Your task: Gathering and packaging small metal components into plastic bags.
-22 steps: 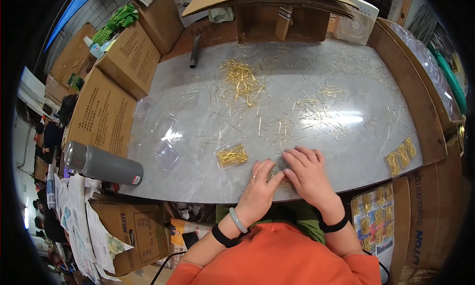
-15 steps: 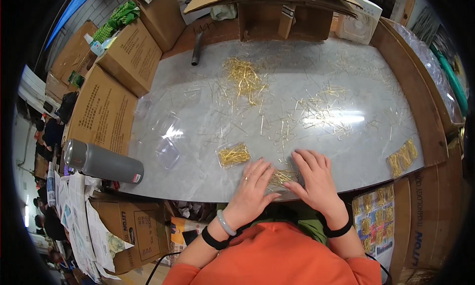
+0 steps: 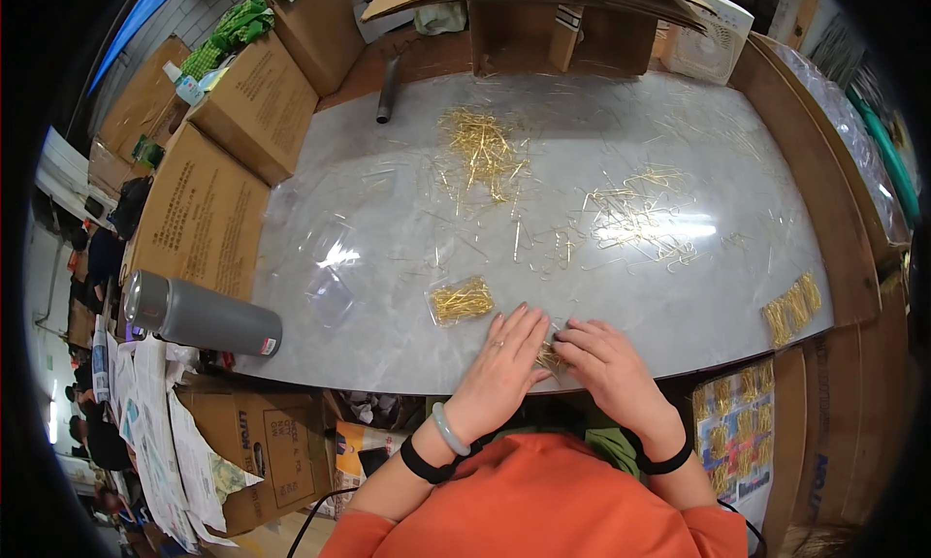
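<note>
A small bunch of gold wire hooks (image 3: 550,356) lies at the table's near edge, between my two hands. My left hand (image 3: 501,361) rests flat on its left side, fingers stretched out and close together. On the other side my right hand (image 3: 608,367) leans in with slightly bent fingers, its fingertips touching the bunch. Neither hand is wrapped round the hooks, though the fingers partly hide them. Just beyond my left fingertips sits a clear plastic box (image 3: 433,316) filled with gold hooks (image 3: 463,300).
Loose hooks (image 3: 640,214) and a denser heap (image 3: 482,151) spread over the grey table (image 3: 388,354). Clear plastic lids (image 3: 332,299) and a grey bottle (image 3: 223,318) are at the left, bundled hooks (image 3: 792,309) at the right. Cardboard boxes (image 3: 199,219) border the table; a dark tube (image 3: 386,93) lies behind.
My hands have drawn closer together, squeezing the small bunch into a narrower space. My right fingers have bent inward and moved toward the left hand.
</note>
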`<action>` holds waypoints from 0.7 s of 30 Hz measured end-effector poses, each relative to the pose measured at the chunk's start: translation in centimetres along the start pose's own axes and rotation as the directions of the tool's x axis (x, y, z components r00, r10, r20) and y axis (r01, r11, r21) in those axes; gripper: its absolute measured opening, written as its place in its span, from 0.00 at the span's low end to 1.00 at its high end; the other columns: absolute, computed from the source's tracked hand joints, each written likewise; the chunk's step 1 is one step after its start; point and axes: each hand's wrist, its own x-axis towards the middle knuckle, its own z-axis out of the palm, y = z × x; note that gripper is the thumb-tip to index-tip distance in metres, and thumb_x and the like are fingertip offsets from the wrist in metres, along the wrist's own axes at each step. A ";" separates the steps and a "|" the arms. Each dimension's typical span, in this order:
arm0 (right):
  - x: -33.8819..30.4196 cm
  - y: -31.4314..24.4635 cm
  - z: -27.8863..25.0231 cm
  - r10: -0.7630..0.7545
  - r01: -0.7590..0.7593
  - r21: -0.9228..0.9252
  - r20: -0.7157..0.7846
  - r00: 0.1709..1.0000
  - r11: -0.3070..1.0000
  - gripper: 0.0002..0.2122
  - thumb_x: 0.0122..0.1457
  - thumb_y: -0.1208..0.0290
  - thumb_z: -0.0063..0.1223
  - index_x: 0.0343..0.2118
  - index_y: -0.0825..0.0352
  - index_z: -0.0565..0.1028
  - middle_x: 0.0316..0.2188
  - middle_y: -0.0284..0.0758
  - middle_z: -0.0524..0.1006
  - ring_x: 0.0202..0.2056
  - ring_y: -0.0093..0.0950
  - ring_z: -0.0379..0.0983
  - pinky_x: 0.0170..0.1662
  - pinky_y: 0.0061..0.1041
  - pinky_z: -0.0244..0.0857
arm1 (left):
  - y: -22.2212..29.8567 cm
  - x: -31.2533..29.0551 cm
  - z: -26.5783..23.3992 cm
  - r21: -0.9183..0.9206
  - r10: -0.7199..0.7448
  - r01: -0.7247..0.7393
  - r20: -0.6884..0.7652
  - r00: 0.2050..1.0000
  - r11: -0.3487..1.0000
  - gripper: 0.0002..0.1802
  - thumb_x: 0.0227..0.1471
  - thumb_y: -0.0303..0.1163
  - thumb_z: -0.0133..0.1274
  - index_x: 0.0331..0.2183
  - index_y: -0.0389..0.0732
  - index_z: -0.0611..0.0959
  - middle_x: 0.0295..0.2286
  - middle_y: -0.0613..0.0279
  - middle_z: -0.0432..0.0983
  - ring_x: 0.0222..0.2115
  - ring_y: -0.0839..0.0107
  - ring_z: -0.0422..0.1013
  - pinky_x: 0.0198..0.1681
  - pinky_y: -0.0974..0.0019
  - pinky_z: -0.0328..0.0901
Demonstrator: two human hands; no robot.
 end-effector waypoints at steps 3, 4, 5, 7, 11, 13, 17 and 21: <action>-0.7 0.0 0.1 0.066 -0.064 0.019 -0.093 0.994 0.998 0.24 0.56 0.74 0.61 0.56 0.68 0.71 0.56 0.43 0.71 0.60 0.45 0.66 0.64 0.47 0.59 | -0.1 0.0 -0.3 0.011 0.020 -0.021 0.042 0.999 1.000 0.39 0.55 0.31 0.60 0.63 0.30 0.63 0.63 0.42 0.58 0.66 0.44 0.53 0.69 0.44 0.48; -0.9 -0.3 0.2 0.114 -0.112 0.024 -0.139 0.984 0.993 0.25 0.56 0.74 0.61 0.57 0.68 0.70 0.57 0.44 0.71 0.60 0.45 0.66 0.64 0.47 0.59 | 0.0 0.1 -0.4 0.014 0.023 -0.024 0.056 0.998 1.000 0.39 0.55 0.31 0.60 0.63 0.30 0.62 0.63 0.41 0.57 0.66 0.44 0.52 0.69 0.44 0.48; -0.9 -0.8 0.1 0.140 -0.145 -0.023 -0.150 0.979 0.989 0.26 0.56 0.75 0.61 0.58 0.69 0.69 0.57 0.44 0.71 0.61 0.44 0.66 0.65 0.47 0.58 | 0.1 0.0 -0.4 0.022 0.027 -0.028 0.060 0.998 0.999 0.40 0.55 0.31 0.60 0.63 0.29 0.62 0.63 0.41 0.57 0.66 0.44 0.52 0.69 0.44 0.48; -0.6 -2.1 -0.3 0.188 -0.210 -0.115 -0.176 0.966 0.971 0.28 0.56 0.75 0.60 0.60 0.71 0.67 0.58 0.46 0.70 0.62 0.44 0.65 0.65 0.46 0.58 | 0.2 0.0 -0.4 0.036 0.033 -0.036 0.066 0.997 0.999 0.41 0.55 0.32 0.60 0.64 0.29 0.61 0.63 0.40 0.56 0.66 0.43 0.51 0.69 0.44 0.47; 1.1 -1.7 0.5 0.065 -0.070 -0.176 -0.032 0.997 0.982 0.31 0.56 0.71 0.61 0.61 0.73 0.64 0.60 0.45 0.69 0.62 0.46 0.64 0.67 0.46 0.56 | 0.2 0.6 0.1 0.067 0.014 -0.017 0.044 0.999 0.998 0.42 0.54 0.32 0.61 0.64 0.27 0.60 0.63 0.39 0.56 0.66 0.42 0.51 0.69 0.44 0.47; 1.5 0.3 1.3 0.016 -0.016 -0.138 0.003 1.000 0.990 0.31 0.56 0.67 0.62 0.61 0.72 0.65 0.60 0.45 0.69 0.62 0.46 0.64 0.67 0.47 0.55 | 0.2 1.0 0.2 0.043 0.001 -0.002 0.028 1.000 0.999 0.43 0.54 0.33 0.61 0.64 0.27 0.60 0.63 0.39 0.56 0.66 0.42 0.51 0.69 0.45 0.48; 1.9 -0.9 -1.5 0.045 -0.046 -0.015 -0.050 0.998 0.999 0.27 0.55 0.68 0.63 0.57 0.69 0.70 0.57 0.43 0.72 0.60 0.45 0.66 0.66 0.45 0.58 | 0.3 0.8 0.3 0.070 -0.045 0.045 0.002 0.999 0.997 0.43 0.55 0.35 0.61 0.64 0.27 0.60 0.62 0.39 0.56 0.66 0.43 0.51 0.69 0.45 0.48; 1.0 0.3 -0.8 0.002 -0.003 -0.012 -0.029 1.000 1.000 0.23 0.55 0.72 0.63 0.54 0.68 0.72 0.55 0.42 0.74 0.58 0.46 0.68 0.62 0.44 0.62 | 0.8 0.9 0.7 0.106 -0.060 0.065 -0.044 0.997 0.992 0.42 0.56 0.35 0.60 0.64 0.27 0.60 0.62 0.39 0.58 0.66 0.43 0.52 0.69 0.45 0.48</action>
